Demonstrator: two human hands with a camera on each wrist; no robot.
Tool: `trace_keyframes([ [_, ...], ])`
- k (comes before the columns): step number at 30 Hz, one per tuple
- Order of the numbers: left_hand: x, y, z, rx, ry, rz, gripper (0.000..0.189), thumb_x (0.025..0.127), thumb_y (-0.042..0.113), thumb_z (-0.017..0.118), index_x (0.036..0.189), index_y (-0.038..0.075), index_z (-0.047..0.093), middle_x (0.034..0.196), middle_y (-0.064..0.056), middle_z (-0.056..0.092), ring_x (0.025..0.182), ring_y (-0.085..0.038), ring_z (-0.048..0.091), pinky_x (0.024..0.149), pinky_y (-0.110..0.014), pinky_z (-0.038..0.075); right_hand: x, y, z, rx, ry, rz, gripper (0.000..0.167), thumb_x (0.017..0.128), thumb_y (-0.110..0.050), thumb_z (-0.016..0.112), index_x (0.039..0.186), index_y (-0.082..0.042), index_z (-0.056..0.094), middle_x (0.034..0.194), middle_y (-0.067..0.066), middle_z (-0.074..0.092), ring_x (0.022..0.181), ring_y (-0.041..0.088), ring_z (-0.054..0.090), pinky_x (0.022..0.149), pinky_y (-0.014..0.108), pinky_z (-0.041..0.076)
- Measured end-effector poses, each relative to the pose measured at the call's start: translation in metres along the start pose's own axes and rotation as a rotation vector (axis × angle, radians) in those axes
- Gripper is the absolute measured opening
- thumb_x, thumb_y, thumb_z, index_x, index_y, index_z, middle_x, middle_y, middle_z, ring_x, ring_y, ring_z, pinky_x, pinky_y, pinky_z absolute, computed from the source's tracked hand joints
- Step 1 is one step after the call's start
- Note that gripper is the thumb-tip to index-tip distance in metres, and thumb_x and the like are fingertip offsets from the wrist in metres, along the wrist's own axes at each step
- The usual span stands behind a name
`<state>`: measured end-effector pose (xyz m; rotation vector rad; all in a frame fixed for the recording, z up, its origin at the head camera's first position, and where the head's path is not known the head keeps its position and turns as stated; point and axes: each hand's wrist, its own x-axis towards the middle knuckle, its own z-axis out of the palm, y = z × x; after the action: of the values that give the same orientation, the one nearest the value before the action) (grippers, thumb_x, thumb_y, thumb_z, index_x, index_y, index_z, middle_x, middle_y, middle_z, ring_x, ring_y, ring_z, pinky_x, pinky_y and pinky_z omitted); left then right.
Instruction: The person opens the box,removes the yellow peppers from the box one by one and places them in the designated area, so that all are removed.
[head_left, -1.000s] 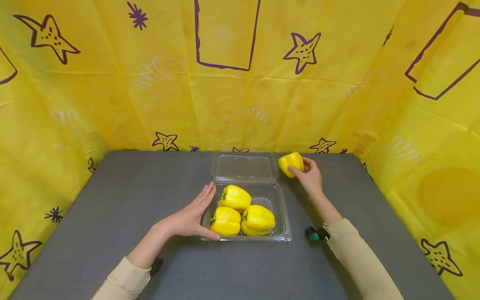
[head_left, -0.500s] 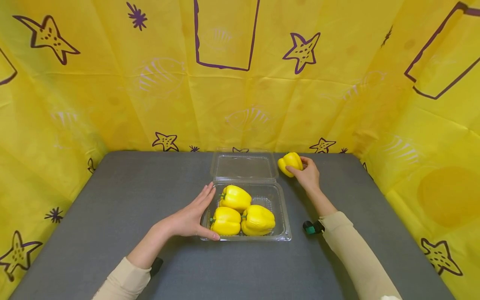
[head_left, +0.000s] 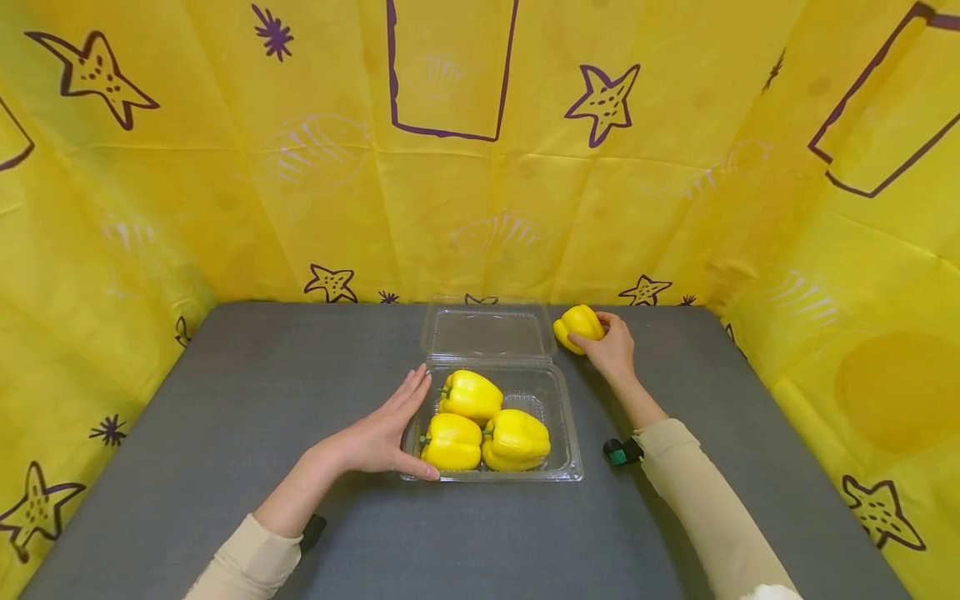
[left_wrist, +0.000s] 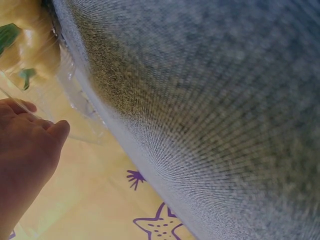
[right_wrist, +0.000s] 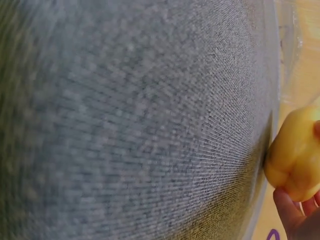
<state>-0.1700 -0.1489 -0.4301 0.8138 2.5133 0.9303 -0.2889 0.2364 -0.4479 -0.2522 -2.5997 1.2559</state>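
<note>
Beside the right edge of the raised clear lid, a yellow pepper is gripped by the right hand, the thumb on its near side and the fingers round its right. Against the left side of the clear container, the left hand is laid with fingers extended and thumb along the near corner; nothing is grasped by it, and the container seems to be steadied. Inside, a far pepper, a near-left pepper and a near-right pepper are grouped, with bare floor left at the far right.

The step in hand is judged to be the loading of one more pepper. For the next move, it probably needs to be carried toward the person, over the rim, and lowered into that vacant corner without the neighbours being knocked.

Whether the gripped pepper is lifted off the table cannot be told. Its right side is covered by fingers, and in the right wrist view it is cut off by the frame. In the left wrist view, the container is cropped and blurred.
</note>
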Motion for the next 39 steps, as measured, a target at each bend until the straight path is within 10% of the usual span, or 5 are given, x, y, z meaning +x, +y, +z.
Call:
trace_keyframes([
  [39, 0.0006, -0.0004, 0.0002, -0.010, -0.005, -0.006, 0.132, 0.069, 0.056, 0.083, 0.157, 0.008, -0.004, 0.162, -0.005, -0.016, 0.148, -0.027, -0.013, 0.113, -0.058, 0.014, 0.0033, -0.0008, 0.0077, -0.051, -0.012, -0.051, 0.069, 0.080, -0.027, 0.080, 0.135, 0.001, 0.048, 0.128, 0.022, 0.050, 0.114, 0.038, 0.048, 0.097, 0.051, 0.038],
])
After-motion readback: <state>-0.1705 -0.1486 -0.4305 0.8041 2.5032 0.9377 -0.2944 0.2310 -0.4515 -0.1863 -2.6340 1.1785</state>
